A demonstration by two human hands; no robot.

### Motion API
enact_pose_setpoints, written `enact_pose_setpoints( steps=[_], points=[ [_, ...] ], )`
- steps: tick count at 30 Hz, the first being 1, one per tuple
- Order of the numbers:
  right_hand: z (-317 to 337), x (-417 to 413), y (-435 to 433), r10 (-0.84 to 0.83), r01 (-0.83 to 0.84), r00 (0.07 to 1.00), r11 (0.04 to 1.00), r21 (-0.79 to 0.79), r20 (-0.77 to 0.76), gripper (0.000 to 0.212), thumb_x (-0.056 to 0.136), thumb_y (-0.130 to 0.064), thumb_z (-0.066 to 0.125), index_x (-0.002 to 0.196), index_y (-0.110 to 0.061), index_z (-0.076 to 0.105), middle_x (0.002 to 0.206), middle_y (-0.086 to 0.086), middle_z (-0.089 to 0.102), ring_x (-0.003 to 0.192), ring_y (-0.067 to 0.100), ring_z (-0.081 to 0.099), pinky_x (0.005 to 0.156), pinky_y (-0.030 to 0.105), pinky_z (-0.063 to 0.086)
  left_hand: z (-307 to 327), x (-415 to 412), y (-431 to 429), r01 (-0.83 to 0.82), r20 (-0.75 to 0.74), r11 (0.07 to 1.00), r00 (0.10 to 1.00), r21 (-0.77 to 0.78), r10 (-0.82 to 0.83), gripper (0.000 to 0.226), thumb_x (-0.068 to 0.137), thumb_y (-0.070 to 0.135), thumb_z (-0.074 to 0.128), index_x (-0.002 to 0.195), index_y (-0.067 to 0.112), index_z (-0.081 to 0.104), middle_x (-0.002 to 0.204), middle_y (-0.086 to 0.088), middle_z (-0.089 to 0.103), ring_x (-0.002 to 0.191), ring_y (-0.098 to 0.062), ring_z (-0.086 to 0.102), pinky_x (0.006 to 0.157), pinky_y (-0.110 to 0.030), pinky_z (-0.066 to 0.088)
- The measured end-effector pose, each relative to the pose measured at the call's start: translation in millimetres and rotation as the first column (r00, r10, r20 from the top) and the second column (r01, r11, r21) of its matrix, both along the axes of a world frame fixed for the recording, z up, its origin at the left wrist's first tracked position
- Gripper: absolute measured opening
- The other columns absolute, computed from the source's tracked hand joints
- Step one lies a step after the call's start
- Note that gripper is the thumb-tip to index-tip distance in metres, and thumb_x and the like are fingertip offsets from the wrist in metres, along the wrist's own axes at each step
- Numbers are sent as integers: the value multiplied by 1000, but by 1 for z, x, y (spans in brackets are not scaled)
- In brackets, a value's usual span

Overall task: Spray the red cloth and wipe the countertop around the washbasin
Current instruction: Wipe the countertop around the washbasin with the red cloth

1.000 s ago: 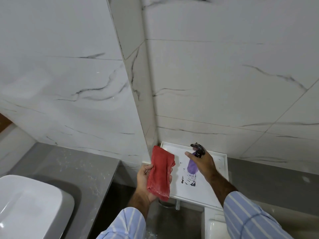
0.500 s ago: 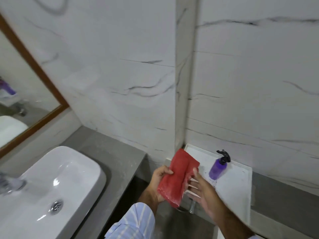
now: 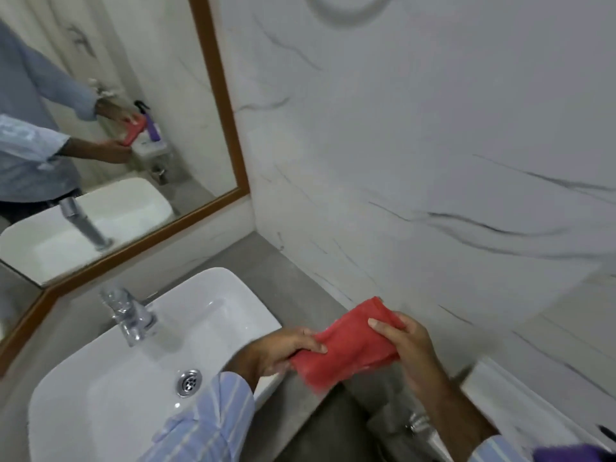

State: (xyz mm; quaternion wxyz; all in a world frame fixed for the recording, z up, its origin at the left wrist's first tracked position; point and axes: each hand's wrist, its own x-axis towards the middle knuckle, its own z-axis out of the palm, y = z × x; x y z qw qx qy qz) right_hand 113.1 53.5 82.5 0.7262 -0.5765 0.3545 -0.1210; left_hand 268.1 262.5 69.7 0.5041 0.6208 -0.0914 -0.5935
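red cloth point(image 3: 350, 350) lower centre, over counter point(image 3: 266, 258) edge right of basin point(image 3: 206, 315) | left hand point(image 3: 283, 350) pinching its left end, right hand point(image 3: 405, 341) gripping right side | looks soft, light, limp; likely damp | best bunched in palm for wiping

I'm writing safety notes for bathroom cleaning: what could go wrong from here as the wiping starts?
1. The red cloth is held bunched between the left hand and right hand; wiped like that, it may miss patches of the countertop.
2. The tap stands close; a sweeping sleeve could knock it on.
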Motion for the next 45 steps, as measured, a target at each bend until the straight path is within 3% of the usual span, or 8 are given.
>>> enact_pose_setpoints(
  steps=[9, 15, 22, 26, 34, 38, 40, 45],
  points=[
    [-25, 141, 5, 178, -263, 954, 884, -387, -242, 29, 76, -22, 92, 93, -36, 73, 83, -18, 80, 75, 3, 76, 59, 13, 58, -5, 168, 10, 39, 630, 984, 764, 172, -140, 25, 81, 19, 92, 103, 15, 81, 77, 18, 72, 74, 4, 65, 67, -9, 45],
    [-35, 230, 10, 294, -564, 826, 470, -679, -481, 23, 73, -22, 89, 85, -23, 69, 75, -6, 68, 65, 9, 62, 58, 14, 42, -15, 254, -13, 189, 719, 823, 410, 535, -562, 40, 89, 11, 79, 129, 15, 74, 130, -9, 73, 117, -26, 66, 94, -26, 45],
    [-89, 309, 20, 261, -553, 805, 4, -833, -533, 27, 83, -24, 84, 103, -11, 70, 100, 11, 73, 93, 31, 68, 82, 38, 59, -50, 306, -39, -102, 821, 838, 291, 536, -490, 18, 96, 18, 71, 113, 20, 75, 117, -8, 72, 111, -29, 67, 91, -36, 53],
    [-127, 318, 24, 257, -592, 734, -212, -777, -629, 31, 70, -9, 91, 93, -8, 70, 90, 16, 71, 81, 37, 68, 67, 43, 58, -91, 312, -43, -102, 785, 778, 106, 620, -611, 31, 97, 13, 65, 129, 13, 64, 133, -15, 62, 126, -39, 59, 98, -44, 52],
    [-190, 285, 19, 380, -718, 532, -271, -641, -756, 38, 79, -33, 60, 113, -16, 67, 113, 8, 67, 106, 33, 62, 96, 49, 49, -119, 296, -39, 181, 490, 597, 413, 782, -768, 35, 99, 13, 62, 132, 7, 70, 142, -18, 66, 130, -38, 65, 109, -45, 55],
    [-198, 297, 15, 454, -554, 668, -226, -802, -589, 38, 87, -37, 66, 114, -12, 74, 121, 10, 73, 117, 33, 67, 106, 55, 49, -100, 285, -6, -279, 805, 784, 417, 554, -421, 35, 97, 27, 63, 129, 16, 70, 139, -14, 67, 133, -35, 60, 119, -45, 46],
    [-203, 322, 20, 510, -479, 683, -227, -848, -523, 40, 92, -27, 70, 126, -6, 72, 135, 15, 70, 132, 34, 62, 110, 55, 50, -101, 263, 20, -540, 878, 693, 311, 478, -364, 54, 102, 47, 56, 146, 17, 57, 155, -16, 54, 149, -35, 45, 133, -45, 23],
    [-234, 367, 42, 518, -639, 489, -335, -692, -702, 68, 109, -51, 25, 163, -9, 22, 173, 9, 20, 160, 25, 14, 130, 46, 18, -119, 223, 36, -671, 846, 516, 411, 533, -339, 92, 96, 72, 7, 170, 16, 9, 180, -11, 0, 167, -33, -2, 136, -53, 1]
  ],
)
